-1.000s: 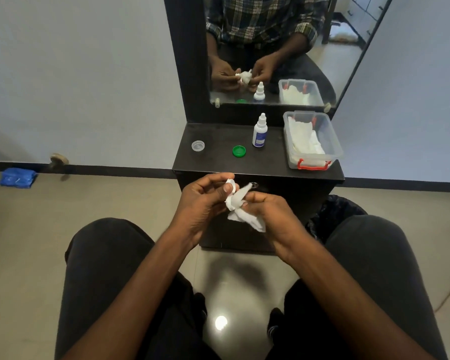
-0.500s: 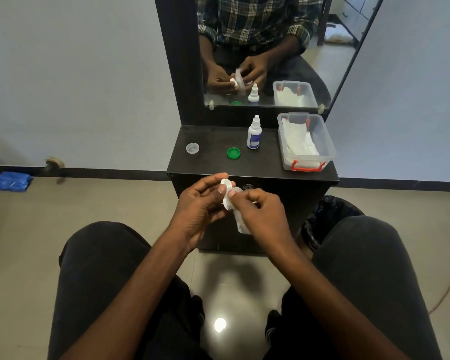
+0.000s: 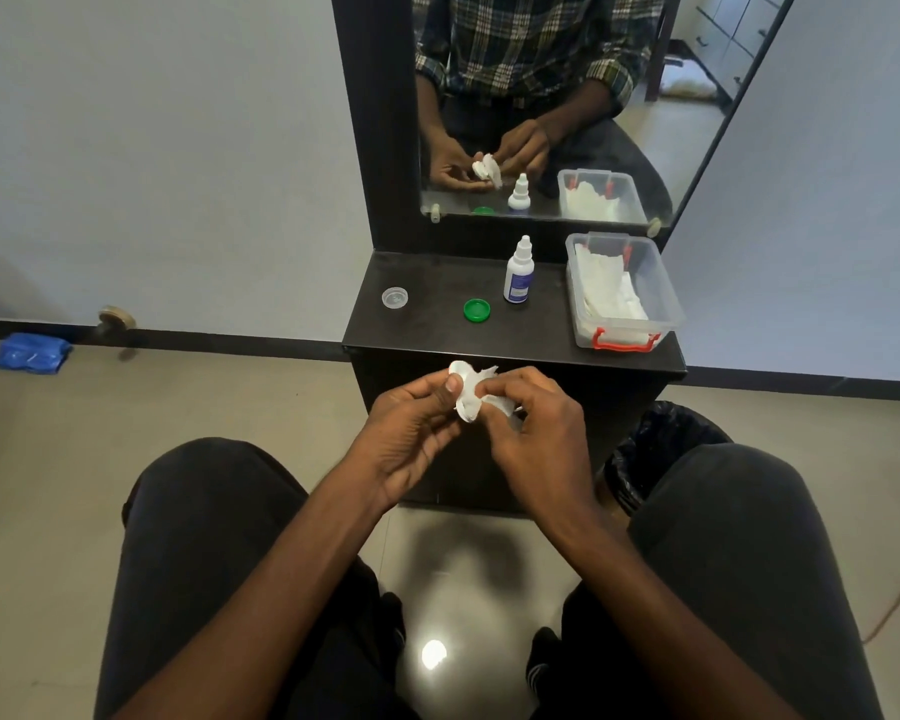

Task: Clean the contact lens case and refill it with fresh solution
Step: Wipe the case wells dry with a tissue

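Note:
In front of the black dresser's edge, my left hand (image 3: 411, 428) pinches a small white contact lens case (image 3: 457, 367) between thumb and fingers. My right hand (image 3: 536, 433) grips a crumpled white tissue (image 3: 471, 402) and presses it against the case. Most of the case is hidden by the tissue and fingers. On the dresser top (image 3: 437, 335) lie a green cap (image 3: 477, 310) and a clear cap (image 3: 394, 297), both loose. A white solution bottle (image 3: 519, 275) with a blue label stands upright behind the green cap, its cap on.
A clear plastic box (image 3: 571, 283) with red latches holds folded tissues at the dresser's right end. A mirror (image 3: 541, 70) rises behind. A bin with a black bag (image 3: 661, 444) stands by my right knee. A blue cloth (image 3: 31, 352) lies on the floor, far left.
My right hand has worked the tissue round against the case; the tissue's loose tail is now bunched up between the fingers. Both hands stay close together at the dresser's edge.

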